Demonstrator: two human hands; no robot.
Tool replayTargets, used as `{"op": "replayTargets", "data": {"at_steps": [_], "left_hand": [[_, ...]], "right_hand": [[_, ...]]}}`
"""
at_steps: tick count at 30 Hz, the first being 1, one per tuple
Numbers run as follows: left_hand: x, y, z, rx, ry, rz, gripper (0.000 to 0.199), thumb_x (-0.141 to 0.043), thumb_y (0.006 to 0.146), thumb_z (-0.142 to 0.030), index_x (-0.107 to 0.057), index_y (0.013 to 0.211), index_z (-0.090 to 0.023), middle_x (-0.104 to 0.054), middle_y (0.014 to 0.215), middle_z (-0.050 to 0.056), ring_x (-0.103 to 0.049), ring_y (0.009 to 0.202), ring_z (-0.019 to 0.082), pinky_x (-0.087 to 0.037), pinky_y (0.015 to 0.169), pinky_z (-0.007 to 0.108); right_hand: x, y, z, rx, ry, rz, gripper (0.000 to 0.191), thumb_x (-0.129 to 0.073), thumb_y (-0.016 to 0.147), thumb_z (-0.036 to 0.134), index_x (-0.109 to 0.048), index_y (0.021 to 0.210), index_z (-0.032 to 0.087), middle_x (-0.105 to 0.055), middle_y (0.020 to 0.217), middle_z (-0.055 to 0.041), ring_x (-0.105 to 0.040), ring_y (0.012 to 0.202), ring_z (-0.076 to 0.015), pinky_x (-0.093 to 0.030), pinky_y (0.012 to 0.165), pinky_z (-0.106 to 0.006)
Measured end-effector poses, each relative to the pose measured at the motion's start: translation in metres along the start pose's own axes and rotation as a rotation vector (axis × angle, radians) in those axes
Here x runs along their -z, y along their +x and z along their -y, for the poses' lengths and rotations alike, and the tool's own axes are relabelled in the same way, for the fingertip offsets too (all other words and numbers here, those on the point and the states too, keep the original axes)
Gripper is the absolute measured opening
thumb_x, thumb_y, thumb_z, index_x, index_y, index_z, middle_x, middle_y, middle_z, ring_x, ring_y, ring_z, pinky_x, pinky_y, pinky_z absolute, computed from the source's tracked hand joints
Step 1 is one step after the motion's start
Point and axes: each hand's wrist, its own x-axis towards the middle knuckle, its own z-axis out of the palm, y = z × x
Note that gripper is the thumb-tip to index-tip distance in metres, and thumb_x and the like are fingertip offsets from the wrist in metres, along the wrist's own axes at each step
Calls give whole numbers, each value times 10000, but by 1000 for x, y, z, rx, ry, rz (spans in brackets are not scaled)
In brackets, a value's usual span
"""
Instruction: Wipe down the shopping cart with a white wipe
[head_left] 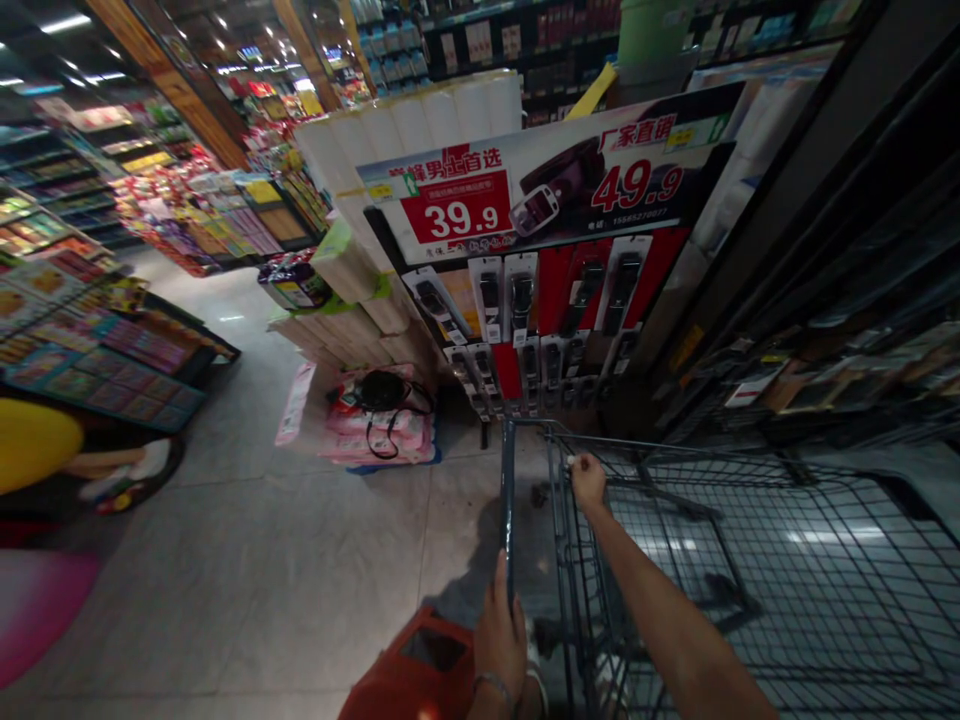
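Observation:
A shopping cart (825, 560) of dark wire mesh fills the lower right, its long handle bar (508, 490) running toward the belt display. My left hand (501, 630), with a bracelet at the wrist, holds the near end of that bar. Over the cart's handle-side wire edge, my right hand (589, 482) is closed in a pinch. A tiny pale bit (571, 461) shows at its fingertips, too small to name. The right forearm crosses above the mesh basket.
Ahead stands a belt display (517, 290) under a price sign (551, 185). Pink packages (382, 435) sit low beside it, with a dark strapped item (381, 390) on top. Shelves (112, 350) stand left. A yellow rounded object (37, 445) and orange-red item (416, 665) are nearer.

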Motion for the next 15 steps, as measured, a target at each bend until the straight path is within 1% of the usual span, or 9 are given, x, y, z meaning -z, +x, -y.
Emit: {"op": "replayTargets", "data": {"at_steps": [3, 7, 11, 15], "left_hand": [[0, -1, 1, -9, -48, 4, 559, -307, 917, -255, -278, 1473, -218, -541, 1361, 111, -595, 1148, 193, -472, 939, 304], [6, -3, -4, -26, -88, 11, 542, -305, 927, -272, -297, 1467, -232, -513, 1401, 107, -589, 1165, 199, -488, 945, 336], [12, -2, -10, -35, -101, 22, 536, -308, 931, -294, -304, 1463, -229, -463, 1448, 114, -580, 1188, 213, -515, 928, 364], [14, -2, -12, -40, -99, 19, 538, -306, 932, -290, -296, 1466, -222, -480, 1434, 115, -570, 1205, 209, -502, 960, 368]], "right_hand": [[-1, 5, 6, 42, 37, 120, 336, -575, 897, 384, -573, 1155, 169, -609, 1148, -65, -615, 964, -178, -539, 819, -386], [11, 0, -2, 53, 46, 219, 327, -571, 900, 388, -579, 1139, 165, -616, 1126, -59, -618, 952, -176, -540, 816, -384], [14, 0, -11, 9, 12, 233, 330, -571, 900, 387, -577, 1146, 167, -611, 1141, -62, -613, 973, -182, -534, 835, -396], [12, -1, -23, -88, -38, 204, 340, -570, 900, 390, -572, 1158, 168, -605, 1160, -64, -609, 990, -189, -532, 843, -402]]}}
